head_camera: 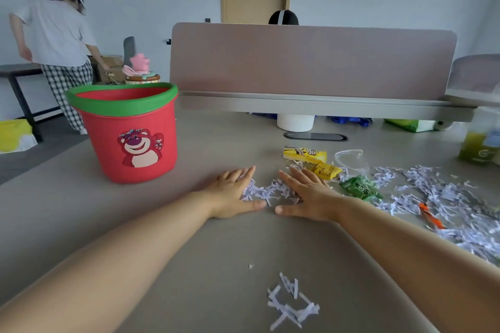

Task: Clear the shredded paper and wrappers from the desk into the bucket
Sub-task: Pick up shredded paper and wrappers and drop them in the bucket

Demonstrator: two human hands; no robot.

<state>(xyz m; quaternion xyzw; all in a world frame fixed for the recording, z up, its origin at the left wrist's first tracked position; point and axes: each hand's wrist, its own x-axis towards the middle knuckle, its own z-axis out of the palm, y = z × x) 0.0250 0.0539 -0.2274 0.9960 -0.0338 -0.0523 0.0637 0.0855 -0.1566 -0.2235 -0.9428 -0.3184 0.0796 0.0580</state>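
Note:
A red bucket [127, 132] with a green rim and a bear picture stands on the desk at the left. My left hand [232, 193] and my right hand [308, 196] lie flat on the desk with straight fingers, cupping a small heap of shredded paper [266, 190] between them. More shredded paper [443, 197] is spread over the right side. A small clump of shreds [290, 303] lies near the front. Two yellow wrappers [305, 155] [326, 170], a green wrapper [358, 187], a clear plastic wrapper [349, 158] and an orange wrapper [430, 217] lie among the shreds.
A pink divider panel [311, 62] closes off the back of the desk [162, 224]. A white cup [295, 122] and a cable slot [315, 136] sit below it. A green drink bottle [477, 143] stands at far right. One person stands at back left; another sits behind the divider.

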